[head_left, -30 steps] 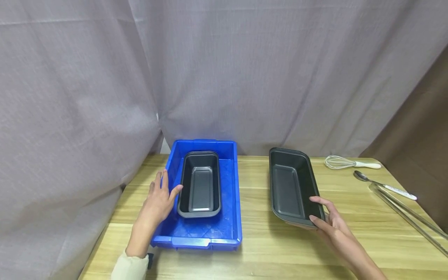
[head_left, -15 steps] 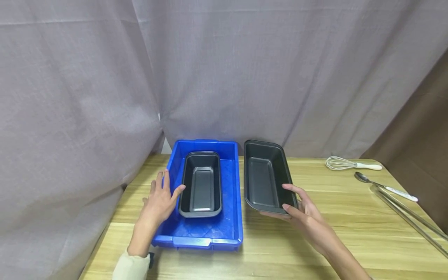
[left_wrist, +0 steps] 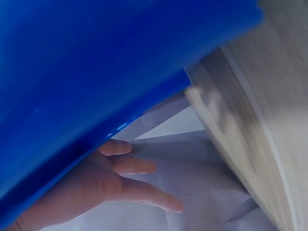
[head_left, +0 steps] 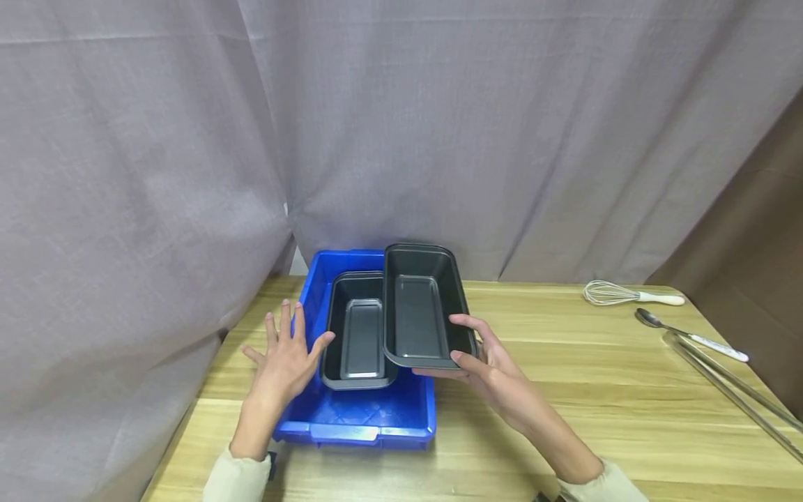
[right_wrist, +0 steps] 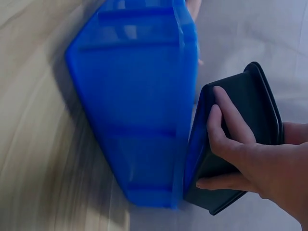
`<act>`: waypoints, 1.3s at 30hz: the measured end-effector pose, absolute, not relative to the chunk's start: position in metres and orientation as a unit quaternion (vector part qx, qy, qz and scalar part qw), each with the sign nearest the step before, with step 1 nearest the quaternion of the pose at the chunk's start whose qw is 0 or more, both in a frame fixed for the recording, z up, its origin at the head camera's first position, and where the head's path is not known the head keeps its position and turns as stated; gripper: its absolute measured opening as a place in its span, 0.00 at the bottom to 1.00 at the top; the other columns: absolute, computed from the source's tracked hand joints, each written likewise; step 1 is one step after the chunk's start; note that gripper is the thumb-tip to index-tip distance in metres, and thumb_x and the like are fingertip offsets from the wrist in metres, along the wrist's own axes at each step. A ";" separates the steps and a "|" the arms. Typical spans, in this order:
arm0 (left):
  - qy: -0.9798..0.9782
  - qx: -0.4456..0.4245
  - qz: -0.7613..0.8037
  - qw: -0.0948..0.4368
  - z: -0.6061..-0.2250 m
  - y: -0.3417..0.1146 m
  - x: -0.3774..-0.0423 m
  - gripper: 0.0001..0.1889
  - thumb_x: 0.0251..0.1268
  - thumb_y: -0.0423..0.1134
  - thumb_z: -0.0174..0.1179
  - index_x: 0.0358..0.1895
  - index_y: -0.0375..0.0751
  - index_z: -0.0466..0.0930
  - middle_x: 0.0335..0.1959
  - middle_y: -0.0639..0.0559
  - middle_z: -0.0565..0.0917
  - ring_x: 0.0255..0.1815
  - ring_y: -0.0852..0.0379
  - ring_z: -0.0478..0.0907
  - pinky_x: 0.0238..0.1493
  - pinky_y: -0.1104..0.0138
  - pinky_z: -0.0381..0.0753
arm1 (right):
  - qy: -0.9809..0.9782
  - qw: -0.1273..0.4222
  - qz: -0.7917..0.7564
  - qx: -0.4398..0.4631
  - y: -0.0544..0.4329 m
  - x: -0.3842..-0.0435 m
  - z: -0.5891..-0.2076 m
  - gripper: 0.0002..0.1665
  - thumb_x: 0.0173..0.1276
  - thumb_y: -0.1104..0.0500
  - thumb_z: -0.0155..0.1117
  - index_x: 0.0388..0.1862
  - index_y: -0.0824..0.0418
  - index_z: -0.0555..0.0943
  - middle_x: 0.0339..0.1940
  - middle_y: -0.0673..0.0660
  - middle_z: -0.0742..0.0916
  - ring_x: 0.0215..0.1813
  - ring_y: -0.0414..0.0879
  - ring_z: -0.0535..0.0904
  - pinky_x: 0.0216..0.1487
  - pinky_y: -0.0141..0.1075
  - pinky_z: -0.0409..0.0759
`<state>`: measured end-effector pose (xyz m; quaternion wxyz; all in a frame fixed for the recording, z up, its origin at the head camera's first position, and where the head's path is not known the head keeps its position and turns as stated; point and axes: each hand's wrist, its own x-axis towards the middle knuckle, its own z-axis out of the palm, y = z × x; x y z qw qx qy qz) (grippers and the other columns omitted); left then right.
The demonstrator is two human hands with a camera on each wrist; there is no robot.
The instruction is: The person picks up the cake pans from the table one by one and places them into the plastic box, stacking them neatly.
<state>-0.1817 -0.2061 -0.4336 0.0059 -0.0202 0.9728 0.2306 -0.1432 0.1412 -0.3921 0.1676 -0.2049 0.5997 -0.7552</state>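
My right hand (head_left: 495, 373) grips the near right corner of a black loaf pan (head_left: 417, 314), thumb and a finger over the rim and other fingers under it. This pan hangs above the right side of a blue plastic bin (head_left: 343, 434) and hides part of it. Inside the bin lies another black loaf pan (head_left: 354, 335), its right part covered from view. With fingers spread, my left hand (head_left: 282, 366) rests at the bin's left wall. In the right wrist view, several fingers (right_wrist: 231, 113) press against the held pan's underside (right_wrist: 245, 106).
On the wooden table (head_left: 533, 432) to the right lie a whisk (head_left: 627, 293), a spoon (head_left: 690, 335) with a patterned handle and long metal tongs (head_left: 728, 387). A grey curtain (head_left: 439, 125) hangs behind, a brown one (head_left: 753, 230) at the right.
My right hand has carried the loaf pan leftward from over the table to over the bin. My left hand stays at the bin's left wall, its fingers now more spread.
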 end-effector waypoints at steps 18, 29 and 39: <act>0.966 -0.023 0.256 -0.002 -0.430 -0.206 -0.180 0.44 0.92 0.61 0.41 0.91 0.34 0.39 0.92 0.30 0.38 0.89 0.20 0.32 0.68 0.10 0.30 | 0.656 0.223 -0.700 -0.172 0.072 -0.156 -0.400 0.36 0.85 0.68 0.45 0.84 0.62 0.45 0.72 0.84 0.77 0.65 0.74 0.86 0.86 0.64 0.59; 0.965 -0.021 0.261 0.006 -0.432 -0.208 -0.181 0.46 0.91 0.65 0.37 0.91 0.34 0.37 0.92 0.30 0.36 0.89 0.19 0.30 0.67 0.10 0.28 | 0.661 0.225 -0.702 -0.141 0.051 -0.165 -0.402 0.34 0.85 0.70 0.43 0.84 0.59 0.49 0.71 0.83 0.79 0.62 0.72 0.88 0.87 0.69 0.51; 0.966 -0.019 0.257 0.003 -0.431 -0.205 -0.180 0.46 0.90 0.65 0.38 0.90 0.32 0.38 0.91 0.28 0.38 0.89 0.19 0.33 0.68 0.10 0.29 | 0.696 0.194 -0.679 -0.126 0.044 -0.165 -0.410 0.35 0.84 0.70 0.47 0.84 0.64 0.52 0.75 0.85 0.73 0.61 0.68 0.90 0.84 0.72 0.55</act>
